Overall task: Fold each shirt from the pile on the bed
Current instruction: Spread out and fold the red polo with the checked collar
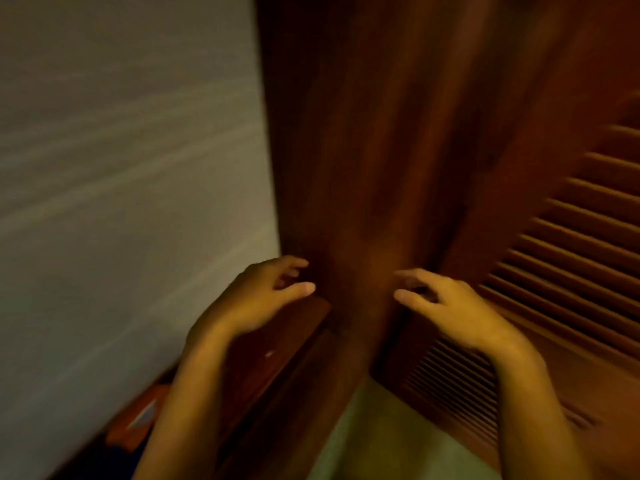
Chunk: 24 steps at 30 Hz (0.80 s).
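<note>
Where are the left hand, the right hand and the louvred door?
left hand (256,299), head view, back of the hand.
right hand (457,306), head view, back of the hand.
louvred door (581,237), head view, middle slats.

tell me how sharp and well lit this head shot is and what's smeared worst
Head view: dim, warm orange-brown light with no glare. Motion blur streaks the wall worst and softens the wooden panel, while the louvred slats are readable. The left hand and right hand are soft-edged, though their fingers can be told apart.
</note>
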{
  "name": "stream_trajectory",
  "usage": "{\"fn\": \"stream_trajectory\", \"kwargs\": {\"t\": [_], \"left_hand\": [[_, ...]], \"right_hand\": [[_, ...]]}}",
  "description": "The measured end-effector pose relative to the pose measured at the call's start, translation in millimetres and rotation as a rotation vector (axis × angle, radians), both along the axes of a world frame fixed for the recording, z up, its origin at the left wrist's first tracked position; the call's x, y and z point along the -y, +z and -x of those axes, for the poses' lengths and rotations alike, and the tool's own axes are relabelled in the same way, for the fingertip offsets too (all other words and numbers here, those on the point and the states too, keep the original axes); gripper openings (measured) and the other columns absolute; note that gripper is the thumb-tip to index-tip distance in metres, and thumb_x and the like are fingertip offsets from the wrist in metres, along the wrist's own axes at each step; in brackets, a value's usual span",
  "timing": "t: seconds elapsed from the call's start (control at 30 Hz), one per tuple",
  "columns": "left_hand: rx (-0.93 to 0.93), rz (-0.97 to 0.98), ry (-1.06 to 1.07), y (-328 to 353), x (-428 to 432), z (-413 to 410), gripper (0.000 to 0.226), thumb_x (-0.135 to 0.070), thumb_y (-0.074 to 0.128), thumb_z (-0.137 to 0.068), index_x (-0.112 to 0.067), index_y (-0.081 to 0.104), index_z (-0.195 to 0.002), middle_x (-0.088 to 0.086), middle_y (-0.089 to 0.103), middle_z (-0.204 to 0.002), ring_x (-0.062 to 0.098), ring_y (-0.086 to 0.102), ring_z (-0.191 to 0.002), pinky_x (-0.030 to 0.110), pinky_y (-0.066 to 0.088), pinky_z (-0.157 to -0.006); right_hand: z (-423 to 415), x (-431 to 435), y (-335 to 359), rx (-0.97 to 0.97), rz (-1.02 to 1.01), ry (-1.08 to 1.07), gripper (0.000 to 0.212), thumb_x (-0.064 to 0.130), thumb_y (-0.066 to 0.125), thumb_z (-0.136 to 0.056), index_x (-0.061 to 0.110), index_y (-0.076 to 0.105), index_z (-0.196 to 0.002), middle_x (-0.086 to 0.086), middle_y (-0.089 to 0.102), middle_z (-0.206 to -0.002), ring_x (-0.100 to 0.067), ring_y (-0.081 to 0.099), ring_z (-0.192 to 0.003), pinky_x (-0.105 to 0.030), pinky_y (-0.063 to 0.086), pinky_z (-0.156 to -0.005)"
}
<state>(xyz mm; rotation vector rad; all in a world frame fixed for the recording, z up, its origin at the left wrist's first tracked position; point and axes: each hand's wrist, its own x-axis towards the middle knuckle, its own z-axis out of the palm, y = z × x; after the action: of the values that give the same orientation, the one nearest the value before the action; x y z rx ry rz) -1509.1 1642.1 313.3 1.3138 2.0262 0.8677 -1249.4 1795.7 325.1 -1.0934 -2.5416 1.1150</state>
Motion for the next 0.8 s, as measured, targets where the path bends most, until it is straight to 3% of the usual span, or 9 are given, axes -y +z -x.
{"fn": "stream_trajectory", "kwargs": {"t": [0.07,0.13,0.2,0.4,0.47,0.57,0.63,0.7,0.8], "left_hand": [[-0.042,0.009,-0.129,3,-17,-37,0.046,-0.049,0.065,-0.091,-0.038,0.055,-0.134,-0.015,0.058,-0.125,0.009,0.059,-0.113,0.032,0.05,-0.093],[-0.037,-0.002,-0.267,4,-35,-82,0.044,-0.045,0.066,-0.091,-0.037,0.057,-0.133,-0.015,0.06,-0.123,0.006,0.06,-0.11,0.027,0.049,-0.09],[-0.04,0.007,-0.434,5,-49,-133,0.042,-0.042,0.068,-0.091,-0.035,0.059,-0.131,-0.014,0.062,-0.122,0.004,0.06,-0.106,0.024,0.049,-0.089],[-0.095,-0.027,-0.917,20,-39,-324,0.042,-0.04,0.07,-0.091,-0.032,0.06,-0.131,-0.01,0.063,-0.12,0.01,0.063,-0.104,0.036,0.05,-0.097],[-0.091,-0.035,-1.066,25,-12,-389,0.044,-0.042,0.067,-0.091,-0.033,0.058,-0.134,-0.01,0.062,-0.123,0.01,0.061,-0.107,0.036,0.05,-0.098],[-0.097,-0.009,-1.268,24,48,-483,0.046,-0.045,0.063,-0.093,-0.035,0.054,-0.137,-0.012,0.058,-0.127,0.009,0.058,-0.111,0.032,0.05,-0.095],[-0.094,0.004,-1.387,18,97,-541,0.047,-0.042,0.063,-0.093,-0.033,0.054,-0.138,-0.01,0.057,-0.128,0.008,0.058,-0.11,0.015,0.047,-0.087],[-0.089,0.023,-1.485,11,147,-594,0.045,-0.034,0.066,-0.094,-0.028,0.056,-0.137,-0.005,0.058,-0.128,0.011,0.06,-0.108,0.001,0.043,-0.075],[-0.088,0.075,-1.647,1,220,-667,0.044,-0.034,0.067,-0.094,-0.027,0.057,-0.136,-0.003,0.059,-0.13,0.011,0.061,-0.111,0.007,0.044,-0.08]], "right_hand": [[-62,21,5,0.0,-0.027,-0.15,0.041,0.04,0.063,-0.093,0.034,0.057,-0.133,0.008,0.062,-0.128,-0.001,0.054,-0.115,0.006,0.034,-0.079],[-127,47,5,0.025,-0.023,-0.312,0.041,0.038,0.062,-0.095,0.033,0.056,-0.135,0.008,0.06,-0.132,0.002,0.05,-0.117,0.007,0.033,-0.078],[-189,84,4,0.041,-0.006,-0.472,0.041,0.039,0.06,-0.095,0.033,0.056,-0.136,0.009,0.06,-0.132,0.0,0.051,-0.117,0.001,0.035,-0.079],[-348,234,7,0.117,0.029,-0.906,0.049,0.053,0.059,-0.091,0.033,0.055,-0.135,0.009,0.059,-0.133,-0.008,0.055,-0.119,-0.023,0.04,-0.1],[-392,297,9,0.1,0.02,-1.048,0.064,0.073,0.055,-0.081,0.036,0.055,-0.134,0.007,0.06,-0.134,-0.007,0.056,-0.117,-0.027,0.042,-0.103],[-452,401,10,0.098,0.045,-1.259,0.047,0.046,0.062,-0.092,0.028,0.057,-0.135,0.005,0.061,-0.13,-0.007,0.056,-0.113,-0.02,0.039,-0.097],[-488,473,7,0.094,0.098,-1.392,0.045,0.041,0.062,-0.093,0.028,0.055,-0.137,0.006,0.061,-0.13,-0.007,0.056,-0.113,-0.02,0.039,-0.093],[-516,548,5,0.09,0.149,-1.517,0.048,0.045,0.06,-0.093,0.031,0.053,-0.138,0.011,0.056,-0.131,-0.005,0.053,-0.113,-0.017,0.035,-0.09],[-547,653,0,0.099,0.185,-1.704,0.059,0.063,0.054,-0.084,0.04,0.051,-0.138,0.007,0.056,-0.136,-0.009,0.054,-0.115,-0.024,0.038,-0.098]]}}
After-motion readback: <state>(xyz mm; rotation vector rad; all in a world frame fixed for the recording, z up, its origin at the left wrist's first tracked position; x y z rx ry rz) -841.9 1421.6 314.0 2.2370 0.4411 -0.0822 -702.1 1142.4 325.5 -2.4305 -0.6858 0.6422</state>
